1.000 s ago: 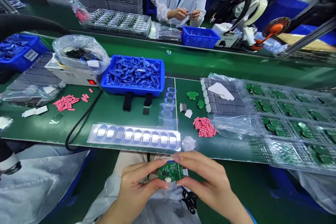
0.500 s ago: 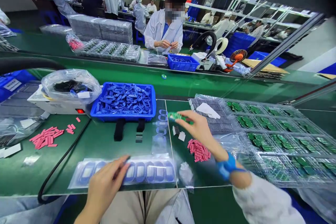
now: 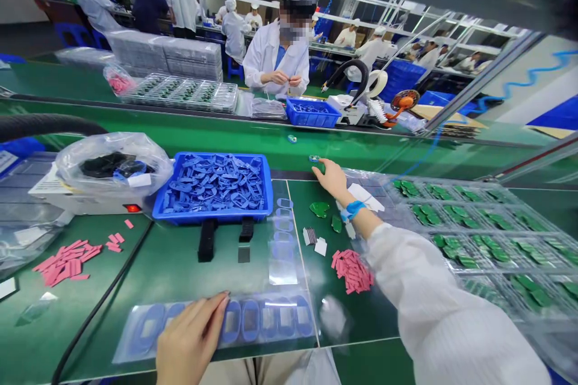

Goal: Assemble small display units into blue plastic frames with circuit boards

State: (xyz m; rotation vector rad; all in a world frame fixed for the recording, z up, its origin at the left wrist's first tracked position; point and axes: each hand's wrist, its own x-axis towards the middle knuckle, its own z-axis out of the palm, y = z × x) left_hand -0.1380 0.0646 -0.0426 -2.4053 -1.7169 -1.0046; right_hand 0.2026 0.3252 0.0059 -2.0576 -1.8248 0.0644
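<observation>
My right hand (image 3: 332,178) reaches far forward to the edge of the green conveyor belt (image 3: 361,141), fingers stretched out. A small green circuit board (image 3: 315,158) lies on the belt right at its fingertips; no grip on it shows. A blue wrist strap (image 3: 353,210) circles that wrist. My left hand (image 3: 192,337) rests near the table's front edge, fingertips lying on a clear strip of blue oval films (image 3: 253,320). It holds nothing.
A blue bin of blue plastic parts (image 3: 212,187) stands mid-table, and beside it a bag of black parts (image 3: 112,165) lies on a white box. Pink pads (image 3: 353,271), loose green boards (image 3: 320,209) and clear trays of boards (image 3: 474,240) lie right. A co-worker (image 3: 280,54) sits across the belt.
Both hands held the green board over my lap; then my right hand carried it forward to the belt's edge, while my left hand dropped onto the film strip.
</observation>
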